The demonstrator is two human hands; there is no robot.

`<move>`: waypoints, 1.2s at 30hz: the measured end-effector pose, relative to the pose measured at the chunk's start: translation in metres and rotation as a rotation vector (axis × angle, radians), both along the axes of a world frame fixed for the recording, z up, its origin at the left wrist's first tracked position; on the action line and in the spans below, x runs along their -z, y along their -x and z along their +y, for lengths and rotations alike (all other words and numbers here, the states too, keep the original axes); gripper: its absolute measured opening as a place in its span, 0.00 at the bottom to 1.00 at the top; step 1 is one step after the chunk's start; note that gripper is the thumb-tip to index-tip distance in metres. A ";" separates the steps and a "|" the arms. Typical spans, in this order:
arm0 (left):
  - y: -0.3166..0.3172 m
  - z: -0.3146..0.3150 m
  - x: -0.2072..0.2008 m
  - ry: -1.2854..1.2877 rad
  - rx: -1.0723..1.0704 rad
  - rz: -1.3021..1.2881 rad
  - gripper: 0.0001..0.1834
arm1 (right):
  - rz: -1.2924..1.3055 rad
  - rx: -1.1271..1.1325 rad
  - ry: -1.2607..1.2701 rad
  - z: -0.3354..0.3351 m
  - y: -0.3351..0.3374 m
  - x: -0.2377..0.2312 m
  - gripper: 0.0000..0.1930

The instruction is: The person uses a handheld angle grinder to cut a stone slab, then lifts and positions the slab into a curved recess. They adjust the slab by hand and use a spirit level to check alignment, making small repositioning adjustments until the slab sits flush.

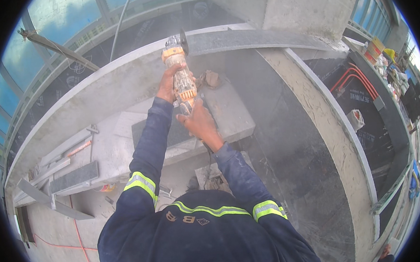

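Both arms reach forward, holding a dusty orange angle grinder (184, 81) out over a low wall. My left hand (168, 84) wraps round the front of its body, just behind the orange collar. Closer to me, my right hand (203, 125) grips the rear end; some of its fingers are hidden. The dark cutting disc (184, 42) stands on edge at the left end of a long grey stone slab (257, 39) lying along the wall top. Whether the disc touches the slab I cannot tell. Pale dust hangs around it.
Below the grinder is a concrete ledge (228, 111) with a crumpled brown lump (210, 79). Cut stone strips (74, 178) lie at the left, and an orange cable (79, 237) crosses the floor. A mortar-covered wall top (313, 111) and red pipes (359, 78) are at the right.
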State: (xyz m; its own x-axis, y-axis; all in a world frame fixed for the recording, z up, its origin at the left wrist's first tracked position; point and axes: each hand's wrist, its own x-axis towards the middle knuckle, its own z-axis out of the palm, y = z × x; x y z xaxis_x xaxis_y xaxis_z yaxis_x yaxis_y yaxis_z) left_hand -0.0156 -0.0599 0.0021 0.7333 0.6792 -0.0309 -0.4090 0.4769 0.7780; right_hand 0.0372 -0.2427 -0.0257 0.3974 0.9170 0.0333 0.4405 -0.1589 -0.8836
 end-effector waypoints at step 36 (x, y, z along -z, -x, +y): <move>0.013 0.009 0.000 -0.078 -0.084 -0.012 0.21 | -0.165 0.036 -0.143 0.018 0.013 0.005 0.31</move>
